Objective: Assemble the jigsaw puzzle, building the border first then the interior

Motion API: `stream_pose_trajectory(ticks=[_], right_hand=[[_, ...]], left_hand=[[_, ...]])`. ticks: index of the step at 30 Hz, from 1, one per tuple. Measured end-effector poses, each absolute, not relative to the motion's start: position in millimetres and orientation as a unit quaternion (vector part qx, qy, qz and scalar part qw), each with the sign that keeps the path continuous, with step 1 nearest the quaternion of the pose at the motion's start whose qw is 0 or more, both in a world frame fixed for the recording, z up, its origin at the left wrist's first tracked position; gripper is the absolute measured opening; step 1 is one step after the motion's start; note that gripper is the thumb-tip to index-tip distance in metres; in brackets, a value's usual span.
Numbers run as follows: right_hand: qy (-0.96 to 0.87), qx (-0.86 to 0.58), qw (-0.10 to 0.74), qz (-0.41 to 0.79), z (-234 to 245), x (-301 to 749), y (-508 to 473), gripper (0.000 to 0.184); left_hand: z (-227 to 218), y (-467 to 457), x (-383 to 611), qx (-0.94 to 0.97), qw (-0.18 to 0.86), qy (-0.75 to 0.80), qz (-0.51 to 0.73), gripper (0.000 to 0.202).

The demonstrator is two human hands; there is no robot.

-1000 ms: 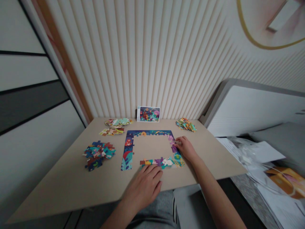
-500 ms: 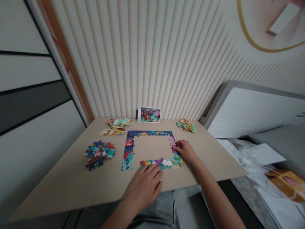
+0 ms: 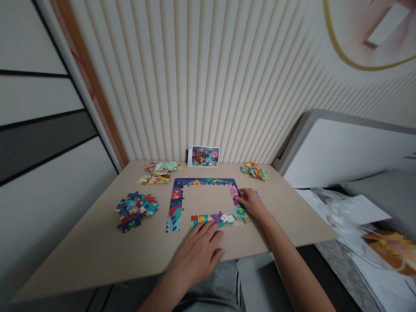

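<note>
A partly joined jigsaw puzzle border [image 3: 176,203] lies on the table, its middle bare tabletop and a gap at the lower left. My left hand [image 3: 199,247] rests palm down, fingers extended, with its fingertips on the bottom strip [image 3: 214,219], which shows a white rabbit. At the right side, my right hand [image 3: 254,203] has its thumb and fingers closed around the purple edge of the border. Its fingers partly cover the pieces there.
Dark loose puzzle pieces [image 3: 136,209] lie heaped on the left. Lighter pieces [image 3: 159,170] are piled at the back left, and another pile [image 3: 255,171] at the back right. A picture card [image 3: 203,156] stands against the ribbed wall [image 3: 208,86].
The bottom strip and lower right corner have slid slightly away from me, along with my right hand. My left hand has shifted very little.
</note>
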State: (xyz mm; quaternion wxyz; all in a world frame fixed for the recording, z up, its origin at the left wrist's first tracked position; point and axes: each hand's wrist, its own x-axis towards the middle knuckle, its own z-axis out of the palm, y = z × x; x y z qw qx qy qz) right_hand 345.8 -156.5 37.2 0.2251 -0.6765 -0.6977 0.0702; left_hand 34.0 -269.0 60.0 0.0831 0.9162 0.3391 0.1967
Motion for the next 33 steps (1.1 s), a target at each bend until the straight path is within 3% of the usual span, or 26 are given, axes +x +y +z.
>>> stream_pose_trajectory(ticks=[12, 33], right_hand=[[-0.770, -0.631, 0.093, 0.006, 55, 337, -163, 0.036], [-0.806, -0.580, 0.111, -0.035, 63, 333, -161, 0.034]], left_hand=[[61, -269, 34, 0.918, 0.082, 0.337, 0.191, 0.035], [51, -267, 31, 0.929, 0.062, 0.311, 0.188, 0.045]])
